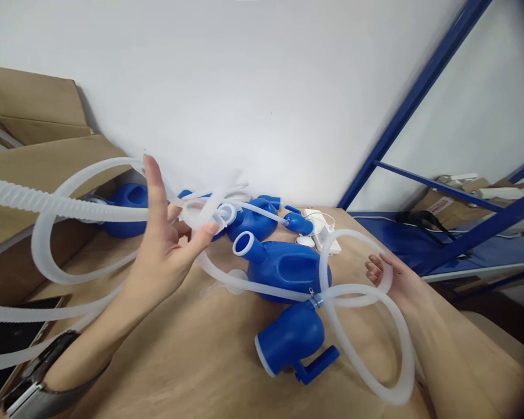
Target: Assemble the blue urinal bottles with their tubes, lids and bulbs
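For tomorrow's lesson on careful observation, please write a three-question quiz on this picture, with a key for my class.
1. True or false: the central blue plastic bottle lies inside a cardboard box.
2. Short answer: which hand is nearer the metal clip on the translucent tubing?
3. Multiple choice: what surface has the thick hose reaching toward the left hand?
A) Ribbed
B) Smooth
C) Braided

Key:
1. False
2. The right hand
3. A
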The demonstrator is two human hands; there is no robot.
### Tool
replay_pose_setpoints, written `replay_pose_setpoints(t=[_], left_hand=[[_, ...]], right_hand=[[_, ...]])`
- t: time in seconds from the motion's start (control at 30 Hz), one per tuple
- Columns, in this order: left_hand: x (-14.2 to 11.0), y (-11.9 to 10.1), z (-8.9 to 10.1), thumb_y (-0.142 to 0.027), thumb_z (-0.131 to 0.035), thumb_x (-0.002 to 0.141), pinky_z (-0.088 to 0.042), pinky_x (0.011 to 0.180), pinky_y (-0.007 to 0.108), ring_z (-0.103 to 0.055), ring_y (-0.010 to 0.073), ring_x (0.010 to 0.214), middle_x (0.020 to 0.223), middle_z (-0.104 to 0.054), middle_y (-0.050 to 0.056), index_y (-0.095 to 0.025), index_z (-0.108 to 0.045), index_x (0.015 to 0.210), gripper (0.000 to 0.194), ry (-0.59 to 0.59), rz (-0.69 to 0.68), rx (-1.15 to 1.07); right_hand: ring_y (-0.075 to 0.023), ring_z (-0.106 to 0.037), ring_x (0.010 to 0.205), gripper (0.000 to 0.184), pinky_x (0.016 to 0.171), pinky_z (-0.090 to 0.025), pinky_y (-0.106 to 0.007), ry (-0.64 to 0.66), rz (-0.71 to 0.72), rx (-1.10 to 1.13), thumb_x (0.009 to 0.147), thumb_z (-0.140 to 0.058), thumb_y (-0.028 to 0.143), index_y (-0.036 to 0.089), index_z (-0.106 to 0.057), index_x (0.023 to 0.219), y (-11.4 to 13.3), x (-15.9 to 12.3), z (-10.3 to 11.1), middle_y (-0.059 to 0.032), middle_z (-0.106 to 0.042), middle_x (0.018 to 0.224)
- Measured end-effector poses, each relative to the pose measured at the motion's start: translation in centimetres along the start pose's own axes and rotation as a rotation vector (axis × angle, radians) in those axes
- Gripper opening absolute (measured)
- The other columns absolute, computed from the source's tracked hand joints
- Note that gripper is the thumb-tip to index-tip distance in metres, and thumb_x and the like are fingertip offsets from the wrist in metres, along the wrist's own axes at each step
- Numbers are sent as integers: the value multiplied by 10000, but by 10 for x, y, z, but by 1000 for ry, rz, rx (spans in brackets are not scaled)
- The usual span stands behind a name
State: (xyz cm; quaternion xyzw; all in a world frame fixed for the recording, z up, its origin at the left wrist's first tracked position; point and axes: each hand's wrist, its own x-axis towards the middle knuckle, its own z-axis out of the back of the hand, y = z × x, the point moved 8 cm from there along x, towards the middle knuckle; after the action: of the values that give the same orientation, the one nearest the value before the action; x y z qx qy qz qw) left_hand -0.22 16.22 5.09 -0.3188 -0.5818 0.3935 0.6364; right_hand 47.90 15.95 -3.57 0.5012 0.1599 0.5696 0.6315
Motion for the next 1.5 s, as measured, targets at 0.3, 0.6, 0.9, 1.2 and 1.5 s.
replay_pose_setpoints(t=[0.3, 0.6, 0.9, 1.2, 1.5], left_hand=[[10, 47, 1, -646, -937, 632, -494, 712, 357, -616, 197, 697, 1018, -701, 21, -207, 6, 1790, 1557, 120, 326, 369], [11, 43, 2, -832, -679, 836, -467, 625, 337, -633, 244, 685, 852, -732, 42, -222, -661, 1513, 911, 275, 401, 308], [15, 52, 13, -658, -601, 981, -624, 1006, 496, -728, 342, 1149, 1564, -665, 70, -374, -493, 1681, 763, 484, 111, 663], [-9, 54, -29, -558, -648, 1045, -533, 1204, 612, -591, 415, 1484, 1630, -623, 77, -395, -478, 1686, 683, 653, -233, 679], [-7, 53, -30, -684, -801, 912, -673, 911, 495, -789, 370, 1040, 1214, -842, 74, -303, -793, 1366, 592, 496, -277, 661]], right_hand=[[-416, -487, 1500, 374, 1281, -353, -631, -144, 121, -230, 909, -716, 512, 307, -729, 1222, 53, -15, -10, -146, -620, 1425], [-445, -564, 1492, 492, 1242, -413, -710, 328, 484, -516, 1063, -623, 601, 312, -698, 1454, 121, -53, -138, -148, -653, 1570], [-406, -654, 1410, 631, 1191, -522, -645, 479, 447, -428, 983, -750, 570, 293, -629, 1537, 86, -30, -125, -137, -690, 1534], [-328, -745, 1174, 399, 1043, -610, -558, 475, 600, -331, 1112, -579, 383, 313, -703, 1484, 98, -38, -138, -104, -793, 1279], [-303, -736, 1046, 464, 894, -600, -460, 367, 653, -317, 1122, -561, 545, 269, -743, 1449, 100, -45, -142, -107, -777, 1137]])
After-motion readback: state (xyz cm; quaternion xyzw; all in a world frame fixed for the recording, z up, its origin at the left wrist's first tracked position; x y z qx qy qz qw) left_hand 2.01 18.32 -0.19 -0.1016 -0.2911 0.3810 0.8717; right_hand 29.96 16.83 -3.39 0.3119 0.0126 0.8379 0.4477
